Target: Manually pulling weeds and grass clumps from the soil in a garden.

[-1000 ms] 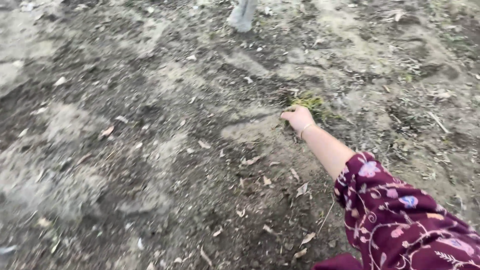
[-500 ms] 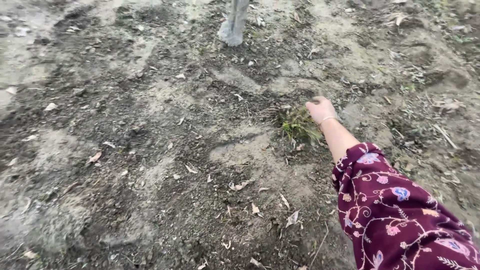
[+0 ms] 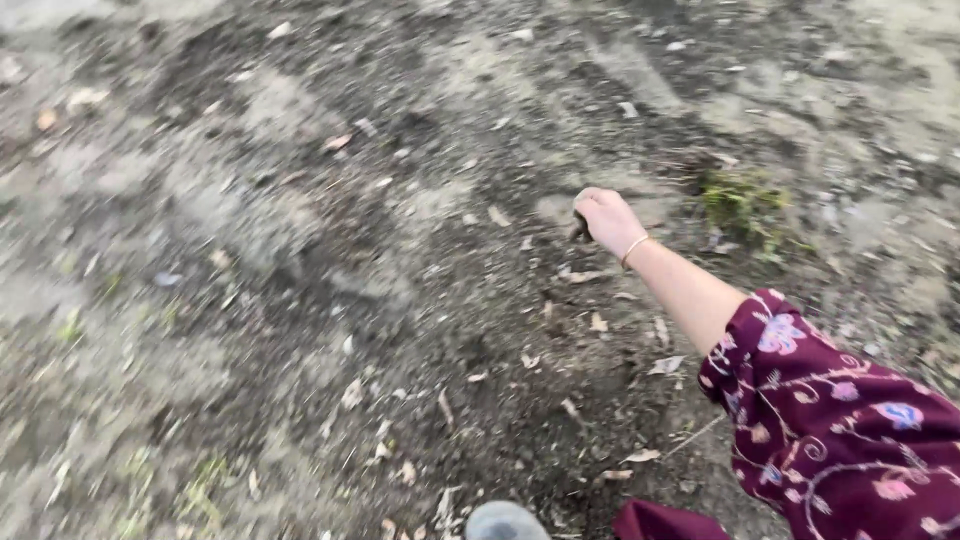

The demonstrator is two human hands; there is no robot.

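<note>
My right hand (image 3: pixel 605 218) reaches out over bare soil, with a thin bangle on the wrist and a maroon flowered sleeve (image 3: pixel 840 420) behind it. Its fingers are curled shut, and a small dark thing (image 3: pixel 579 229) shows at the fingertips, too blurred to identify. A small green grass tuft (image 3: pixel 742 205) grows in the dirt to the right of the hand, apart from it. My left hand is out of view.
Dark and pale patches of loose soil (image 3: pixel 300 250) are strewn with dry leaves and twigs. The grey toe of a shoe (image 3: pixel 503 521) shows at the bottom edge. Sparse green shoots (image 3: pixel 200 490) grow at the lower left. The picture is motion-blurred.
My right hand has left the grass tuft and moved to its left, still closed. The view has swung; the grey trunk-like post at the top is gone from sight.
</note>
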